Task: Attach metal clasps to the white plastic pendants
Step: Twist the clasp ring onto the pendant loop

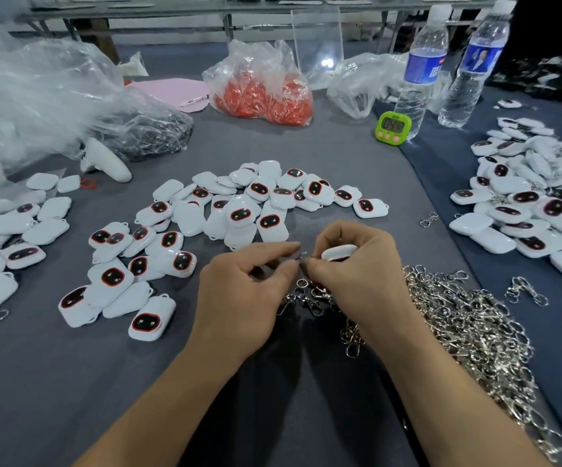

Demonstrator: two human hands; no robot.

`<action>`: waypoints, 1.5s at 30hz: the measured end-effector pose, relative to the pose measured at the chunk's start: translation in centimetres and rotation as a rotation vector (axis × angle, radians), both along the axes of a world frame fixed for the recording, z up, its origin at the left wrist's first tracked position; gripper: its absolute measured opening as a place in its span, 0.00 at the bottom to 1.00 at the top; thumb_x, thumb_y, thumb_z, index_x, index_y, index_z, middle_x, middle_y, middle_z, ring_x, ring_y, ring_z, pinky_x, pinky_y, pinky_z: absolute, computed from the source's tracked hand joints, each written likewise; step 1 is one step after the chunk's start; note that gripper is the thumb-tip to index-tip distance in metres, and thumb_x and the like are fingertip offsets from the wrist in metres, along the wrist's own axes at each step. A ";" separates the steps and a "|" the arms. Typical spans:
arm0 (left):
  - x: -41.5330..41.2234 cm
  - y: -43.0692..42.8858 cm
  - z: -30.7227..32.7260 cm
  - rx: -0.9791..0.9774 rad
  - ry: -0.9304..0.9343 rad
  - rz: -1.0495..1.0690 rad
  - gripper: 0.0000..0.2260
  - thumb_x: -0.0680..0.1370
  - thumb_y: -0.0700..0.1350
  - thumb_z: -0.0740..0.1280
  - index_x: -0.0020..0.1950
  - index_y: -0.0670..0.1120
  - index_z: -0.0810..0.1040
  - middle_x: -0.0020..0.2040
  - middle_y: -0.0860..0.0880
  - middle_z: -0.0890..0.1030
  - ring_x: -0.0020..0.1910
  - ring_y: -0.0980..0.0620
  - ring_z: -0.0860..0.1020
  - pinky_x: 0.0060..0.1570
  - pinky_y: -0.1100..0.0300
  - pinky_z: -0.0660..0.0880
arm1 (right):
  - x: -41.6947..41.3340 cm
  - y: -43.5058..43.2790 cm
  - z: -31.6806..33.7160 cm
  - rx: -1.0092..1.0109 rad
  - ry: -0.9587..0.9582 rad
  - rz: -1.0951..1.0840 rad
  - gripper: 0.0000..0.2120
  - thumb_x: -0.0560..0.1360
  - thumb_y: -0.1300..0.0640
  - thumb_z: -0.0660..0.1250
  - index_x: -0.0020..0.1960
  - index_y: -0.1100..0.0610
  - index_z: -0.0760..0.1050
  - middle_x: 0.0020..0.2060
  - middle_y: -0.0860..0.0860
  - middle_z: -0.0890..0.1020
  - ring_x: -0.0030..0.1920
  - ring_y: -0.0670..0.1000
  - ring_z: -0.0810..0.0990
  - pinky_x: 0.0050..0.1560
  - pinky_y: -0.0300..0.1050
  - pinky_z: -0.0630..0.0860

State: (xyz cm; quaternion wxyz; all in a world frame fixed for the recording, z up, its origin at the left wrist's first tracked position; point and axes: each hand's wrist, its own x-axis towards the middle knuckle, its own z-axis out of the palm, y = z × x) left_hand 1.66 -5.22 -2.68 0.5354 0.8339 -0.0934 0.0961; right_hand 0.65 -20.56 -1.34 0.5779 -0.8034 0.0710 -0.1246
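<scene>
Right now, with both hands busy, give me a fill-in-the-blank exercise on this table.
The right hand grips a white ____.
The left hand pinches a small metal ____.
The timer by the water bottles is ____.
The loose heap of clasps lies on the ____ hand's side.
Missing words: pendant; clasp; green; right.

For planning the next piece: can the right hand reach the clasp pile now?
Probably yes: the clasp pile lies just beside the right hand, nothing between, though its grip is full with a pendant.
</scene>
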 end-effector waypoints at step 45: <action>0.2 1.2 0.5 0.007 -0.024 0.068 0.07 0.71 0.44 0.78 0.39 0.58 0.87 0.33 0.63 0.83 0.32 0.64 0.79 0.33 0.73 0.72 | -0.7 0.8 0.3 -0.114 -0.077 0.073 0.08 0.69 0.60 0.76 0.35 0.48 0.85 0.27 0.43 0.82 0.27 0.40 0.77 0.28 0.28 0.69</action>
